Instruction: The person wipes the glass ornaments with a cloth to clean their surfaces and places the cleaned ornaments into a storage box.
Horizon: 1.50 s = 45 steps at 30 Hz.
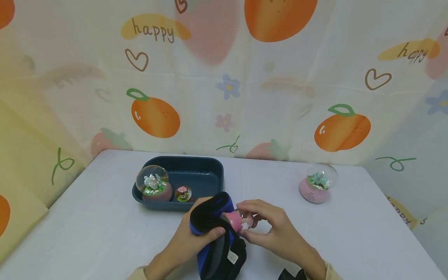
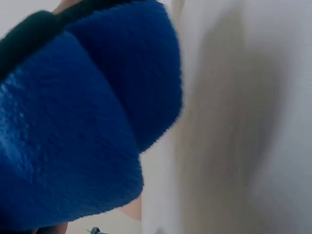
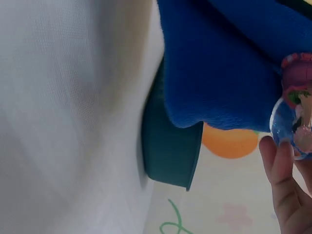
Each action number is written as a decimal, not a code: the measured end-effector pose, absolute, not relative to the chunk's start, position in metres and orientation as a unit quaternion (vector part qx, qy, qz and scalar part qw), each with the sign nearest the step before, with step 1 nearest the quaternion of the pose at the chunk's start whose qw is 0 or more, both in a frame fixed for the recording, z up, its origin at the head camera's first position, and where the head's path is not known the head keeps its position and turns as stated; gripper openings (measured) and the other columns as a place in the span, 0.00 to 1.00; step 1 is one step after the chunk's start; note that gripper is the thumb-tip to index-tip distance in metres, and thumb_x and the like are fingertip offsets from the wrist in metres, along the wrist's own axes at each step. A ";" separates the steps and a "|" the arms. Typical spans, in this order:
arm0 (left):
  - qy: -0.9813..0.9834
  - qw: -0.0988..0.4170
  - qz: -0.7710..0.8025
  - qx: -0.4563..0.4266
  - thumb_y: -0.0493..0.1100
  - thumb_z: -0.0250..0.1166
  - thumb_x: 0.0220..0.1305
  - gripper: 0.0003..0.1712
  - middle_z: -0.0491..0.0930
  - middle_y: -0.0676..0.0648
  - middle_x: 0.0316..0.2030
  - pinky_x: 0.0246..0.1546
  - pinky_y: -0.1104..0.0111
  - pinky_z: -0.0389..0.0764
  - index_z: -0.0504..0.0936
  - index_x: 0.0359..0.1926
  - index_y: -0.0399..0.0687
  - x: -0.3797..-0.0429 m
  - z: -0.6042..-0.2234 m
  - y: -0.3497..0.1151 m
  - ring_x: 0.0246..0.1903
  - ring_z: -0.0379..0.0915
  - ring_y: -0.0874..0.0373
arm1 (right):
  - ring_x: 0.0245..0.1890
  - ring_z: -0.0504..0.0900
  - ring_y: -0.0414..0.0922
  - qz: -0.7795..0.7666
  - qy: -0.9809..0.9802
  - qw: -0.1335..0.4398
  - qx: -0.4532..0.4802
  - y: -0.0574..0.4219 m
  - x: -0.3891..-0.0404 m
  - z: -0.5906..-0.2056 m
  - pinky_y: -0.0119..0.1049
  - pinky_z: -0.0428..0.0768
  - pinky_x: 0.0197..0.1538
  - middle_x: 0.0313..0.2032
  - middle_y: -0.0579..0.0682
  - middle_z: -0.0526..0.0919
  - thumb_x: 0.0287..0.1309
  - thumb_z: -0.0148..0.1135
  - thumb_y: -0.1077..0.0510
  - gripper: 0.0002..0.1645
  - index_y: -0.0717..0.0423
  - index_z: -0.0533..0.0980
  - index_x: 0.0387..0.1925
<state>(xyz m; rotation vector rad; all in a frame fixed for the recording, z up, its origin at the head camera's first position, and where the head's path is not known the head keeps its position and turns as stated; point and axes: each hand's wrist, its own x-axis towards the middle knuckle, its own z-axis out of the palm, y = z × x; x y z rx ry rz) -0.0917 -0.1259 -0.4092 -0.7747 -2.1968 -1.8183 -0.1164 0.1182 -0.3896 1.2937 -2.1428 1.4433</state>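
Note:
My left hand [image 1: 187,237] grips a folded blue plush cloth [image 1: 229,204] with black edging and a small white label, its thumb across the near side. In the left wrist view the blue cloth [image 2: 68,131] fills much of the left side. My right hand [image 1: 280,231] holds a small snow globe [image 1: 235,220] by its clear dome between thumb and fingers. The globe lies on its side, its pink base turned into the fold of the cloth. From the right wrist, fingertips show at the dome of the globe [image 3: 287,122], right beside the cloth [image 3: 219,73].
Behind my left hand stands a dark teal tray [image 1: 196,165] with a larger snow globe [image 1: 154,184] and a tiny one [image 1: 183,193] in it. Another snow globe [image 1: 316,184] with a pink base stands at the right. A fruit-printed curtain [image 1: 224,89] hangs behind the white table [image 1: 87,233].

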 end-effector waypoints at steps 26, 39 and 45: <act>-0.721 0.126 -0.594 -0.333 0.34 0.70 0.59 0.36 0.74 0.45 0.60 0.59 0.71 0.75 0.66 0.67 0.44 -0.090 -0.411 -0.127 0.53 0.74 0.62 | 0.41 0.81 0.41 0.503 -0.733 0.082 0.451 0.122 -0.116 -0.387 0.32 0.85 0.44 0.51 0.58 0.83 0.52 0.73 0.66 0.33 0.59 0.72 0.60; -0.749 0.219 -0.544 -0.309 0.28 0.69 0.56 0.23 0.83 0.45 0.44 0.51 0.73 0.80 0.77 0.53 0.43 -0.091 -0.408 -0.123 0.44 0.81 0.62 | 0.50 0.82 0.43 0.471 -0.751 0.074 0.457 0.122 -0.114 -0.388 0.35 0.84 0.50 0.57 0.59 0.81 0.53 0.72 0.64 0.33 0.58 0.73 0.62; -0.755 0.192 -0.586 -0.223 0.30 0.66 0.62 0.22 0.82 0.51 0.48 0.53 0.73 0.77 0.76 0.56 0.48 -0.089 -0.406 -0.125 0.48 0.77 0.65 | 0.52 0.83 0.43 0.501 -0.743 0.077 0.436 0.122 -0.115 -0.389 0.34 0.84 0.50 0.55 0.58 0.82 0.54 0.72 0.65 0.31 0.58 0.73 0.60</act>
